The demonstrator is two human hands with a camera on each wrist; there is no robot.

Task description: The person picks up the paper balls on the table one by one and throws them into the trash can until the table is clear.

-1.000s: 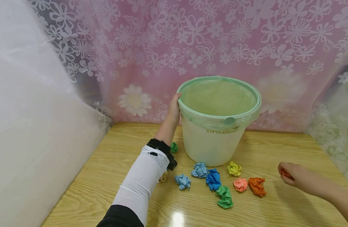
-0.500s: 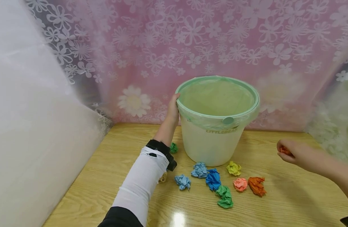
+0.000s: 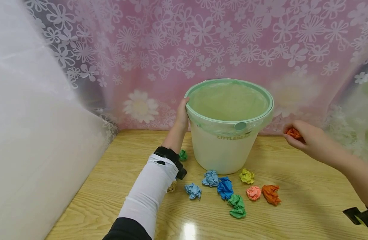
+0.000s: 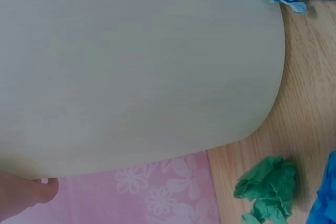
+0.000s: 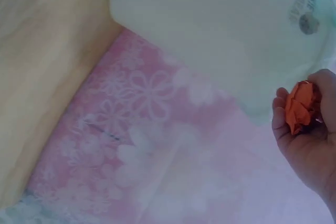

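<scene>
A white bin (image 3: 221,153) with a green rim and a pale green liner stands on the wooden table. My left hand (image 3: 182,116) grips its rim at the left, thumb over the edge; in the left wrist view the bin wall (image 4: 142,66) fills most of the picture. To the right of the bin, above the table, my right hand (image 3: 310,140) holds an orange crumpled paper ball (image 3: 293,133). In the right wrist view, fingers and thumb curl round that paper ball (image 5: 302,107), apart from the bin.
Crumpled paper balls lie in front of the bin: light blue (image 3: 193,191), dark blue (image 3: 225,188), green (image 3: 237,206), yellow (image 3: 247,176), pink (image 3: 254,193) and orange (image 3: 271,194). Another green ball (image 3: 183,155) and a tan one (image 3: 172,186) are partly behind my left arm. A pink flowered curtain (image 3: 160,66) hangs behind.
My right hand has risen from low over the table and shifted slightly left toward the bin, carrying the orange paper ball. The left hand stays on the rim.
</scene>
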